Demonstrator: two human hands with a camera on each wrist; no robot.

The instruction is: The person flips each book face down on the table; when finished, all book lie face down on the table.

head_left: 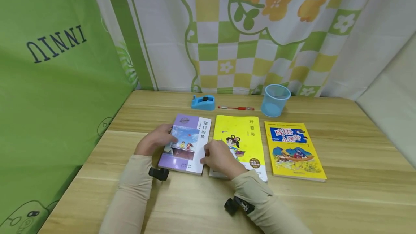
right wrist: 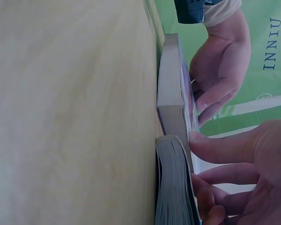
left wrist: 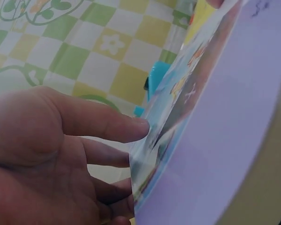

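Note:
A purple and white book [head_left: 185,145] lies face up at the left of a row of books, between both hands. My left hand [head_left: 159,138] holds its left edge, thumb on the cover; in the left wrist view the fingers [left wrist: 107,157] reach the edge below the thumb. My right hand [head_left: 222,158] pinches the book's right edge near the lower corner, where the thumb [right wrist: 220,147] shows against it in the right wrist view. Under that hand, partly covered, is a yellow book [head_left: 238,129] with a cartoon girl, its page edges [right wrist: 171,187] facing the right wrist camera.
Another yellow book [head_left: 295,151] with a blue title panel lies at the right. Along the back of the wooden table [head_left: 195,205] are a blue tape dispenser [head_left: 203,102], a red pen [head_left: 236,108] and a blue cup [head_left: 275,100]. Patterned curtains [head_left: 227,46] hang behind.

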